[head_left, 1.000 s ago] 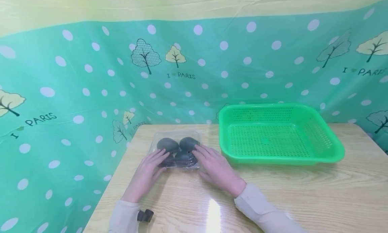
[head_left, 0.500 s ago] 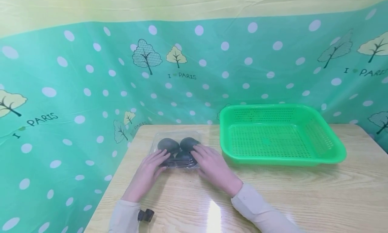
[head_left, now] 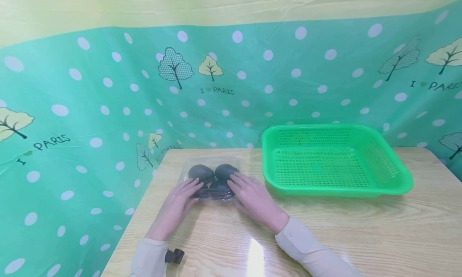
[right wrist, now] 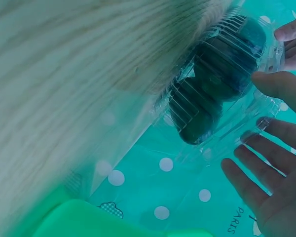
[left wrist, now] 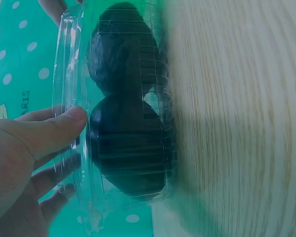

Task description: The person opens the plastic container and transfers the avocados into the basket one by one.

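Several dark avocados (head_left: pixel 201 173) sit inside a clear plastic clamshell box (left wrist: pixel 71 59) that lies on the table. My left hand (head_left: pixel 177 201) is at the box's near left side, its fingers stretched over the lid. In the left wrist view the thumb (left wrist: pixel 75 118) touches the rim, and the other fingers show through the plastic. From the opposite side, my right hand (head_left: pixel 256 199) lays its extended fingers over the lid's right part. Its fingers look spread and straight in the right wrist view, with the thumb (right wrist: pixel 271 85) near the lid edge.
To the right of the box stands a green plastic basket (head_left: pixel 402 178) with perforated floor and walls. A polka-dot curtain (head_left: pixel 252 120) hangs behind the wooden table (head_left: pixel 223 241). A small black object (head_left: pixel 177 256) is beside the left sleeve.
The right hand has shifted slightly to the left along the box. The left hand and the box hold their places, while the whole head view has moved a little.
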`<state>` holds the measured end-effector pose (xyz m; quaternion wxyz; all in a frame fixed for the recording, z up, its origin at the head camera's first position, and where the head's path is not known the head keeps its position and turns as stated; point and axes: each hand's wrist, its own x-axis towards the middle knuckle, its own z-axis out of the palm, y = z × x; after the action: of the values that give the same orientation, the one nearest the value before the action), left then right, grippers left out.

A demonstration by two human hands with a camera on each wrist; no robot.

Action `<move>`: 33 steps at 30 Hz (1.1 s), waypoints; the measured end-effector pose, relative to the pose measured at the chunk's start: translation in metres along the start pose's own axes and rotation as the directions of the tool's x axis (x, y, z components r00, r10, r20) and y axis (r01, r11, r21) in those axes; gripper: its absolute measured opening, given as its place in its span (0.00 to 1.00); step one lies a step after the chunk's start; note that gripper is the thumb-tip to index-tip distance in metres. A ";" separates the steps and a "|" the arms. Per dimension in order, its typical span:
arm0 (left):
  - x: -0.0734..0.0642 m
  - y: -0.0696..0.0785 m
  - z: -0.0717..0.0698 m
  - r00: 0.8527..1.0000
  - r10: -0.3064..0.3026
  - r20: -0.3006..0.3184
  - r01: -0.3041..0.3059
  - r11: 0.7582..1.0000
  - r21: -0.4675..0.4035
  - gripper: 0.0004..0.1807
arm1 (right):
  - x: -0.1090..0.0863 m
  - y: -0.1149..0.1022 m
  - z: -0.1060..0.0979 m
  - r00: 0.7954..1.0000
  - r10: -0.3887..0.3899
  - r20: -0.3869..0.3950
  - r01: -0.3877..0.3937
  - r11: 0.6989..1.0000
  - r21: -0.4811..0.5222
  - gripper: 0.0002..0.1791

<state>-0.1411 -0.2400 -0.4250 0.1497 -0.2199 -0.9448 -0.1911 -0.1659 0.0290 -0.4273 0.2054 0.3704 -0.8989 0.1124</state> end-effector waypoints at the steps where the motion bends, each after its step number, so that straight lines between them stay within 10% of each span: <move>1: 0.000 0.000 0.000 1.000 -0.001 0.001 0.001 1.000 -0.001 0.27 | 0.000 0.000 0.000 1.000 0.000 0.002 0.000 1.000 0.008 0.27; 33: 0.001 -0.003 0.001 1.000 -0.010 0.004 0.010 1.000 0.005 0.26 | 0.012 -0.005 0.009 0.988 -0.079 -0.132 0.062 0.989 -0.133 0.20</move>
<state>-0.1432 -0.2416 -0.4265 0.1472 -0.2151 -0.9468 -0.1890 -0.1726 0.0146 -0.4294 0.2937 0.3796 -0.8743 0.0721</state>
